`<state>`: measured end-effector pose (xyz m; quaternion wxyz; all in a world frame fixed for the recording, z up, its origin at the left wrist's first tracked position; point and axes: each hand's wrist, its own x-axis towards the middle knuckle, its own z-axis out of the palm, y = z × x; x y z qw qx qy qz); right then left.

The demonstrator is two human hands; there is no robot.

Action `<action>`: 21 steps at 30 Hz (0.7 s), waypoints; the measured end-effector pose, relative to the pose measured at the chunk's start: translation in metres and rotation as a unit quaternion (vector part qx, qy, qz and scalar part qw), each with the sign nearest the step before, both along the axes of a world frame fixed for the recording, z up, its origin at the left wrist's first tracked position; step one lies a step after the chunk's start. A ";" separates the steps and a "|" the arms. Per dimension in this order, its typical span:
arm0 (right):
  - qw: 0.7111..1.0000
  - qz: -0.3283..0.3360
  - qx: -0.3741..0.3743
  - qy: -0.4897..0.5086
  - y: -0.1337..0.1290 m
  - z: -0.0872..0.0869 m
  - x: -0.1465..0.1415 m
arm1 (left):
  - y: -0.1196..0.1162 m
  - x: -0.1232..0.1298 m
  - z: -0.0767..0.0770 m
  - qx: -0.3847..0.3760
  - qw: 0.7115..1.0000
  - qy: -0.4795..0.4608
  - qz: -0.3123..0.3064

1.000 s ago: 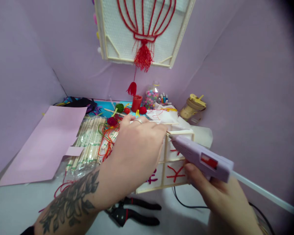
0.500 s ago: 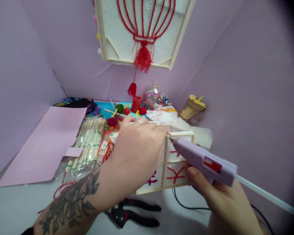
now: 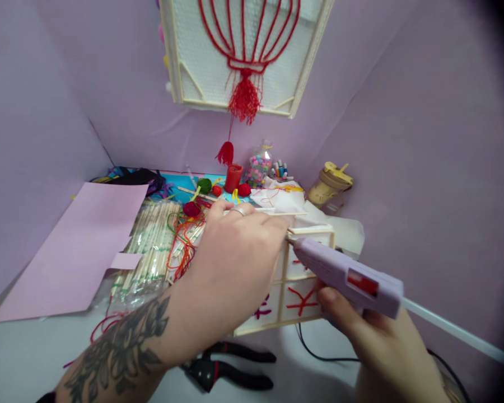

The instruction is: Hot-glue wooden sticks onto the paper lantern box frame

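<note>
My right hand (image 3: 373,330) is closed around a lilac hot glue gun (image 3: 353,274). A long whitish glue stick (image 3: 453,327) sticks out of its back. The gun's nozzle meets the upper edge of a white-panelled frame (image 3: 280,302) of thin wooden sticks, close to my left fingertips. Red and purple yarn characters lie on its panels. My left hand (image 3: 239,257), a ring on one finger, is bent over the frame's top with its fingers together. It covers much of the frame, and what its fingertips pinch is hidden.
Black-handled pliers (image 3: 239,375) lie in front of the frame beside a black cord (image 3: 319,352). At left are bagged wooden sticks (image 3: 147,246) and pink paper (image 3: 75,252). Behind stand a pompom bottle (image 3: 258,168) and a lidded cup (image 3: 330,184). A tasselled panel (image 3: 243,56) hangs above.
The glue gun has shifted slightly left, bringing its nozzle closer to my left fingertips. My left hand has barely moved.
</note>
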<state>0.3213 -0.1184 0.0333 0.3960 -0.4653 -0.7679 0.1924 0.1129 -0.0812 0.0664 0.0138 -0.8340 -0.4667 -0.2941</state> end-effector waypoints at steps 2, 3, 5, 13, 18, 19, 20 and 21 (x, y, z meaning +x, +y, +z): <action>1.000 -0.004 0.004 -0.001 0.000 -0.001 0.001 | -0.001 0.000 0.000 0.002 1.000 -0.001 0.000; 1.000 -0.008 0.007 0.001 -0.001 -0.002 0.001 | -0.001 -0.001 0.000 0.004 1.000 -0.001 0.000; 1.000 -0.013 0.006 0.004 -0.001 -0.002 0.002 | -0.002 -0.001 -0.001 0.004 1.000 0.001 0.002; 0.998 -0.036 -0.030 0.028 -0.006 -0.014 0.010 | -0.001 0.001 -0.001 0.002 1.000 0.004 0.008; 0.999 -0.038 -0.023 0.031 -0.007 -0.013 0.009 | 0.000 0.000 -0.002 0.009 1.000 0.002 0.004; 0.999 -0.040 -0.011 0.022 -0.007 -0.011 0.008 | 0.000 0.000 -0.002 0.011 1.000 0.000 0.003; 0.999 -0.043 0.003 0.013 -0.007 -0.009 0.007 | 0.000 0.000 -0.002 0.011 1.000 -0.002 0.002; 0.999 -0.046 0.014 0.003 -0.006 -0.007 0.006 | 0.000 0.000 -0.002 0.011 1.000 -0.002 0.000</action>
